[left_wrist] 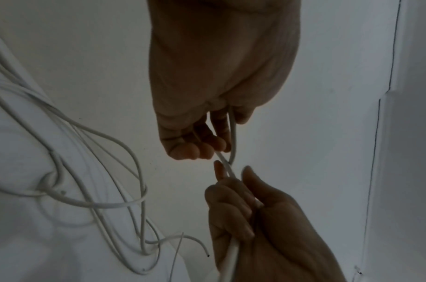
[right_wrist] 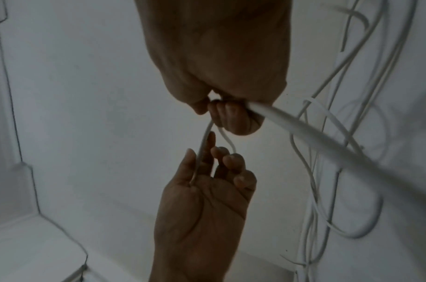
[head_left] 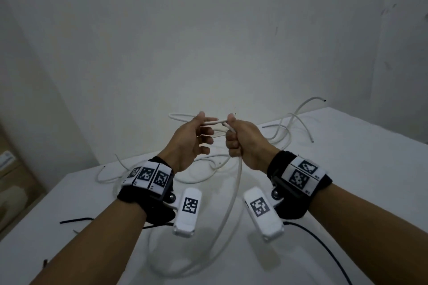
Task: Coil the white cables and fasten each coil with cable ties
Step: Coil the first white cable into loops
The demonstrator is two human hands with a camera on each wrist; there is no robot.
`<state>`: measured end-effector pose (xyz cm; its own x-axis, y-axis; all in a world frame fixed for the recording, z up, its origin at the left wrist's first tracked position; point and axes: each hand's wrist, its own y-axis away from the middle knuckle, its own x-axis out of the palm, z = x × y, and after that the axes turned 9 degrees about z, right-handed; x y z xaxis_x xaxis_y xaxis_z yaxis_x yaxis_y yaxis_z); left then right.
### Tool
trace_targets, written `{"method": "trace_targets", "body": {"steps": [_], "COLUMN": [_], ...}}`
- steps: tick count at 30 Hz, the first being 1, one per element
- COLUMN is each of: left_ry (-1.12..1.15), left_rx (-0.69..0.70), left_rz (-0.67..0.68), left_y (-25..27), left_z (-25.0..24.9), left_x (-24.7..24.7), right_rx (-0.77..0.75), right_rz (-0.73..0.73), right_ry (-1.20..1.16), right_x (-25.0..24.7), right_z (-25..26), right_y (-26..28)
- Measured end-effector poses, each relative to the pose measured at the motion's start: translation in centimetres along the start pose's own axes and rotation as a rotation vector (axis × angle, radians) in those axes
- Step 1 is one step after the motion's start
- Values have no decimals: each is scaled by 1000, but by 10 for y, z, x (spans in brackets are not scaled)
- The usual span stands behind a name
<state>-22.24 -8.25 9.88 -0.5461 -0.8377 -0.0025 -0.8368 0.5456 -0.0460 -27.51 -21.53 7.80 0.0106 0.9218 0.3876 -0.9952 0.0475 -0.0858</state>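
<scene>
Right then, all places below were taken from the worktop [head_left: 347,169].

Worktop: white, set against a pale wall.

Right hand [head_left: 243,141]: it was raised above the middle of the worktop; my grip was a fist curled round the white cable [head_left: 231,203], thumb on top.

Left hand [head_left: 187,143]: it was up beside the right one, above the worktop; my grip pinched a short run of the same cable between thumb and forefinger, the other fingers [head_left: 205,140] loosely curled and holding nothing.

Span between the hands: a short length of cable ran straight from one grip to the other, with a small loop just under it.

White cable: below my right fist it hung in one big loop that came down toward the near edge of the worktop, between my wrists.

Loose cables [head_left: 289,127]: more white lengths lay tangled on the far side of the worktop, one end [head_left: 323,100] arching up off it near the wall.

Cable ties [head_left: 76,220]: thin black strips lay on the near left part of the worktop, by my left forearm.

Black cord [head_left: 324,245]: it trailed across the near right part of the worktop, under my right forearm.
</scene>
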Motion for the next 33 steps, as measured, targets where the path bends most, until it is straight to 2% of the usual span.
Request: {"method": "trace_targets", "body": {"steps": [3,6,8,10,12,13,14,15,17,18,19,20,22,24,25,27,29,33], "left_ry": [-59,-222,-331,-523,-891,-1108,-1255,-1308,-1175,-1002,-848,-760,-624,-395,-273,-67,98,361], "left_rx": [-74,-99,-86,-81,-69,-7,115,239,372,348,321,333,385,330,277,196,188,164], "left_rz": [-45,-83,-140,-232,-405,-486,-519,-471,-199,-57,28,49,-20,-108,-110,-34,19,46], "left_y": [2,6,10,12,13,12,11,10,6,7,8,10,11,9,7,6,9,17], "left_z": [3,9,14,17,18,19,20,21,23,21,22,22,21,14,9,-3,-10,-14], "left_x": [-1,-2,0,2,2,0,-1,-3,-6,-5,-2,1,10,15,14,13,14,8], "right_rx": [-65,-77,-77,-90,-98,-103,-109,-118,-142,-157,-172,-190,-237,-290,-331,-453,-573,-653], "right_rz": [-83,-30,-3,-10,-23,-23,-16,-6,10,14,16,20,50,107,129,132,94,87], "right_ry": [-80,-158,-122,-46,31,68,101,127,145,142,140,146,180,243,305,517,727,851], "right_x": [-8,-14,-14,-11,-9,-8,-8,-7,-4,-3,-1,1,5,12,16,24,27,24], "right_z": [6,11,12,14,15,16,17,19,23,27,30,34,39,37,34,22,7,-11], "right_y": [-5,-6,-6,-6,-6,-6,-6,-5,-6,-6,-7,-7,-8,-6,-4,-2,0,5]}}
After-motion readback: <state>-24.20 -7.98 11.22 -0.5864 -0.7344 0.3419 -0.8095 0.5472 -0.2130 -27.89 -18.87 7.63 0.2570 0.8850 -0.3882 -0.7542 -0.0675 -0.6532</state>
